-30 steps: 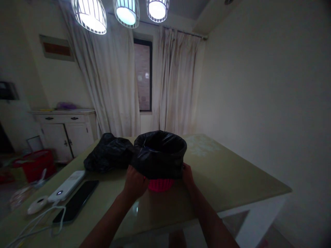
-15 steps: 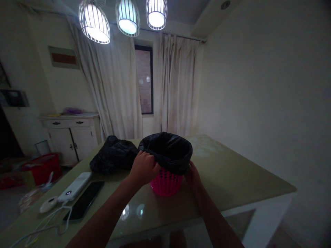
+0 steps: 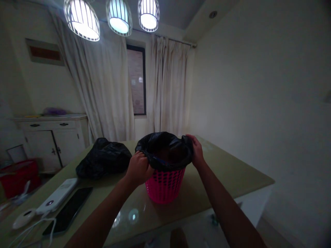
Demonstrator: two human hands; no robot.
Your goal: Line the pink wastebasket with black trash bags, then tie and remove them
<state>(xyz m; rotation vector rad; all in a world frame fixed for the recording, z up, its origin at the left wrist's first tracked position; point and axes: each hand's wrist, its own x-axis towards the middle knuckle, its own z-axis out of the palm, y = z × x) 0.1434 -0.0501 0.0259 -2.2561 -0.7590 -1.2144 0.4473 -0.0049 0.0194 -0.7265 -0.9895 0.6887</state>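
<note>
Both hands, left (image 3: 138,167) at nine o'clock and right (image 3: 197,151) at three, have peeled the black liner (image 3: 165,151) up off the pink basket (image 3: 165,184) (fingers clamped on its rim), nearly freeing it.

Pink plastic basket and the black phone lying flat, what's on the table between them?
In the head view, only bare glossy tabletop, crossed above by the left hand's forearm.

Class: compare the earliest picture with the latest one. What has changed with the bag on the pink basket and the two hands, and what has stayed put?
The black bag has been pulled up, baring the pink basket. Left hand and right hand rose to the rim, still gripping it. The crumpled bag and phone stayed.
</note>
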